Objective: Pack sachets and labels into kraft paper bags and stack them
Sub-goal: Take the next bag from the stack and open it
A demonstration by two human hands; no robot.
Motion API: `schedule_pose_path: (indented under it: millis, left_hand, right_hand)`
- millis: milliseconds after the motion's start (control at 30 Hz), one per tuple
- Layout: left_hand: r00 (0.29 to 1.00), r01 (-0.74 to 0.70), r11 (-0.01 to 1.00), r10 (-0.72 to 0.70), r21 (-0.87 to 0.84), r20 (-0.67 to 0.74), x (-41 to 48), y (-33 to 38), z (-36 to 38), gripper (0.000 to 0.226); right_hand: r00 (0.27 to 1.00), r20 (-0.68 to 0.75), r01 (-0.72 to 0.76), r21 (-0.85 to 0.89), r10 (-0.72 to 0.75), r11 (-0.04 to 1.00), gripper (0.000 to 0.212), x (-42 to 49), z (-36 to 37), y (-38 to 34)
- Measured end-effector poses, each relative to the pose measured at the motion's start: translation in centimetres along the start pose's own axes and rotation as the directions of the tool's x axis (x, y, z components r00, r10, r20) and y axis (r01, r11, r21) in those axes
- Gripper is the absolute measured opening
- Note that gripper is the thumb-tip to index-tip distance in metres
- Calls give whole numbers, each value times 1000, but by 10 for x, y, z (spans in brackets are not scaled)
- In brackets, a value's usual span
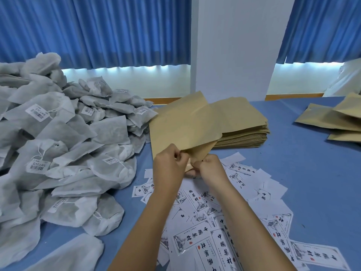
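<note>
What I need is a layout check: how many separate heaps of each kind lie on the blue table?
Grey-white fabric sachet heap: 1
Brown kraft paper bag stacks: 2
White printed paper label scatter: 1
Total: 4
Left hand and right hand pinch another kraft bag.

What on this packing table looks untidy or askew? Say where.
The printed labels lie strewn and overlapping at all angles, front right. The sachets form a loose heap at left. Nothing looks torn.
</note>
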State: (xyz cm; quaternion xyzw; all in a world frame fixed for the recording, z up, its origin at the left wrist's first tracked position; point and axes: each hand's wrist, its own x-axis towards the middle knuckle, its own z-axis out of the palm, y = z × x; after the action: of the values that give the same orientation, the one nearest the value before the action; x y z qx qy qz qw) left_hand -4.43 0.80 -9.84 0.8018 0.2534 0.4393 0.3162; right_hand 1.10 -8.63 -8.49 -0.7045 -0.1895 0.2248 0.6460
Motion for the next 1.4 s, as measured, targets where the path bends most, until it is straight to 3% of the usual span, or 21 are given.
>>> schedule_pose_path:
  millis: [100,200,267,367,433,533,600,700,800,900,1000,1100,1133,1167,1233,1300,1367,1400]
  left_hand:
    - [989,-78,997,75,13,125,-2,-1,0,10]
    - [951,-202,939,121,278,285,-4,-4,2,39]
    - [931,-269,882,134,388,339,-4,-3,2,36]
    - [916,-353,865,244,356,317,-7,8,0,31]
    - [931,-359,856,298,372,212,-6,12,-1,33]
    - [969,-242,813,171,530,180,-7,10,-3,48]
    - [985,-170,868,138,466,101,-7,10,-6,44]
    - [981,-185,959,193,215,-17,0,15,-20,41]
    - [919,-309,936,339,169,-199,8,14,-36,71]
    - [884,-386,916,402,113,-240,13,13,-46,70]
    - [910,-414,906,413,-86,-37,19,10,-51,64]
    - [900,-265,920,343,-288,270,18,5,-61,41]
    - [888,-226,932,317,-283,333,17,0,-64,34]
    - [897,-200,960,261,-197,357,16,-6,-67,38]
    - [958,-118,955,36,273,285,19,-28,-74,46]
    - [950,84,675,-276,733,146,20,-44,-85,46]
    - [862,122,422,-494,898,115,14,-54,-85,52]
    - [847,87,360,-518,929,121,10,-56,-82,52]
  right_hand:
    - [1000,-18,24,62,-23,998,31,0,-2,-1]
    - [999,-51,1,205,9,979,25,1,-4,-1]
    - [994,-84,-48,289,75,956,19,3,-5,2]
    - [990,-113,-42,338,85,940,22,10,-9,6]
    - [994,-108,11,266,18,964,25,12,-10,7]
    - [997,-64,41,121,-34,992,29,11,-7,6]
    - [1000,6,24,145,-25,989,29,9,-5,4]
    - [1000,0,2,132,-2,991,29,9,-8,4]
    - [995,-98,36,76,-28,996,44,12,-13,6]
    - [992,-115,62,108,-49,992,56,11,-14,5]
    - [981,-192,81,245,-33,966,42,12,-16,5]
    - [957,-288,82,289,5,954,33,13,-19,7]
    - [952,-304,83,299,13,951,31,13,-19,6]
    - [949,-316,90,313,15,945,31,13,-19,5]
    - [939,-342,103,349,24,932,33,14,-19,3]
    - [931,-363,118,395,37,911,30,14,-19,2]
    - [931,-362,126,448,51,885,29,14,-19,1]
    - [933,-356,123,464,58,877,29,14,-19,1]
